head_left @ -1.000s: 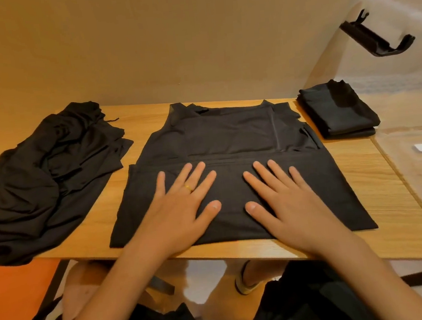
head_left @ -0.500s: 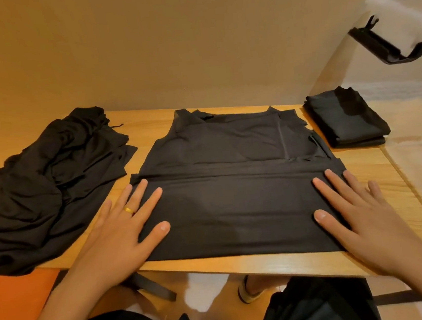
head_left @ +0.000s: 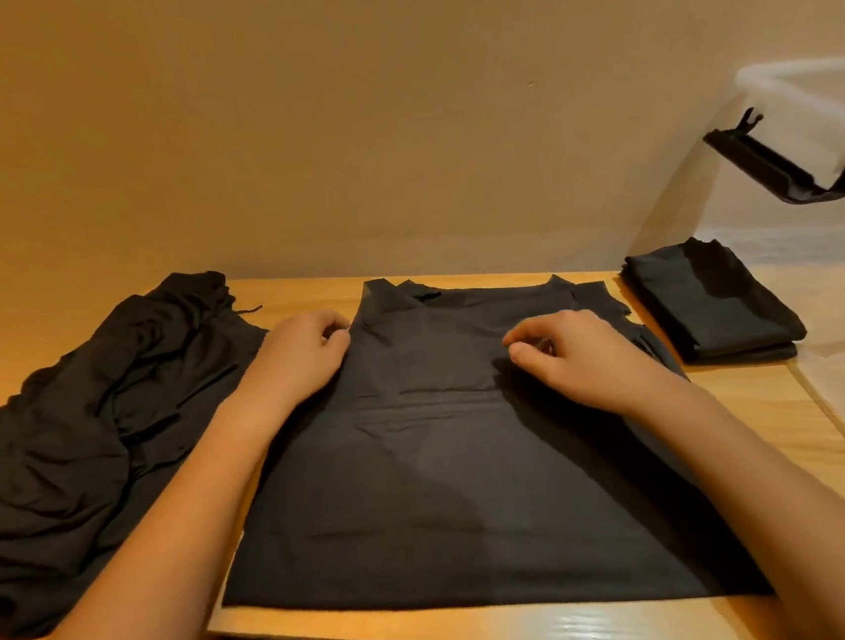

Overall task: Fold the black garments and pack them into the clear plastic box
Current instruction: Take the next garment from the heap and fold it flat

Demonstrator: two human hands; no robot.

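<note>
Here, laid out from big to small:

- The table [head_left: 779, 404] is pale wood with a visible grain and a glossy near edge; it runs up to a plain tan wall [head_left: 390, 116] at 12 o'clock.
- The box [head_left: 816, 251] stands at 3 o'clock. Its clear plastic is see-through and faintly hazy, with a straight rim.
- The top [head_left: 450, 472] lies flat in the middle of the table, neck toward 12 o'clock and hem toward 6 o'clock. It is sleeveless, matte black, thin and smooth, with a crosswise crease at mid-height. Both hands rest on its upper half, well apart from each other.
- The heap [head_left: 62, 457] of black clothes sits at 9 o'clock, soft and rumpled in deep folds, touching the top's left side.
- The folded stack [head_left: 714, 312] at 2 o'clock is a neat black rectangle in layers; I cannot tell whether it lies inside the box or just beside it.
- The left hand [head_left: 305, 351] is at 10 o'clock on the top, its fingers curled and nipping the cloth's side edge by the armhole.
- The right hand [head_left: 568, 352] is at 1 o'clock, thumb and fingertips pinching a bit of fabric.
- The clip [head_left: 783, 171] on the box is black, hard and hooked.
</note>
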